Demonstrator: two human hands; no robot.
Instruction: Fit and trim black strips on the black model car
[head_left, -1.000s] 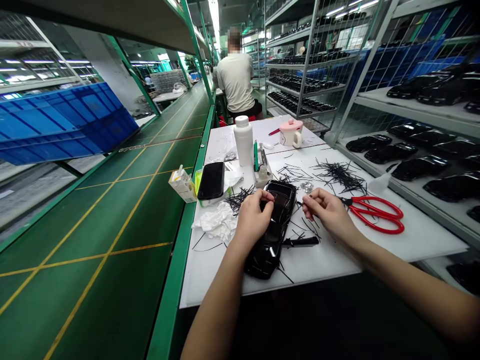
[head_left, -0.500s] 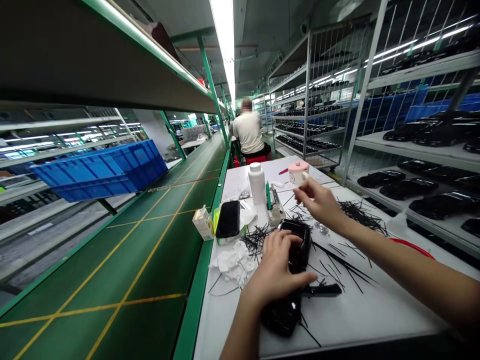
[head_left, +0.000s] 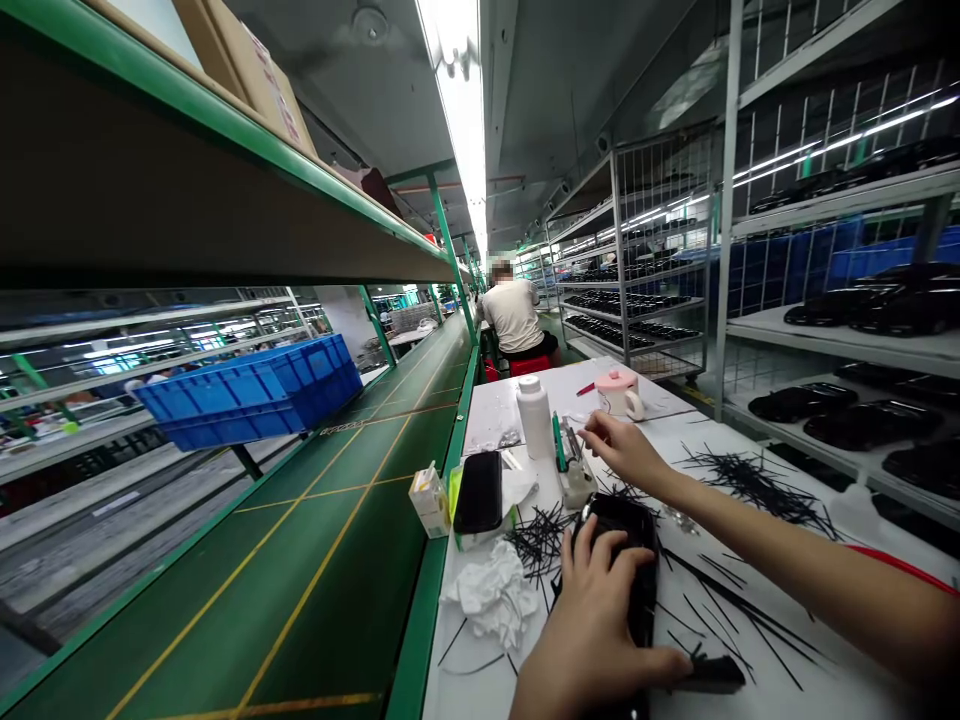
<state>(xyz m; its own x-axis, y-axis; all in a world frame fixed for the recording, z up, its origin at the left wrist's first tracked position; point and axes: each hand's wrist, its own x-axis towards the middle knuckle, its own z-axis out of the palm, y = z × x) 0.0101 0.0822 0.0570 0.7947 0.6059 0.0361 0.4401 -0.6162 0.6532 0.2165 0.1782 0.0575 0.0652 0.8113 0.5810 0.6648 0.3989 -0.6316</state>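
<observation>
A glossy black car-shaped body (head_left: 619, 512) lies on the white table, partly covered by my left hand (head_left: 600, 610). That hand rests on it with fingers spread and the thumb over a black piece (head_left: 712, 674) at the right. Farther forward, my right hand (head_left: 621, 446) is over a small grey tray (head_left: 576, 482) holding a green tool (head_left: 559, 442). Its fingertips are pinched together; anything between them is too small to make out. Thin black strips lie in a pile (head_left: 541, 540) left of the body and in another (head_left: 761, 488) at the right.
A white bottle (head_left: 534, 418), a pink-lidded cup (head_left: 618, 392), a phone (head_left: 478, 492), crumpled tissue (head_left: 496, 590) and a small box (head_left: 430, 500) stand or lie around. At left runs a green conveyor (head_left: 322, 540); racks (head_left: 847, 335) are at right. A person (head_left: 514, 318) sits ahead.
The view has tilted upward, so the table sits lower in the picture. My right hand has moved left to the grey tray. My left hand remains on the black body.
</observation>
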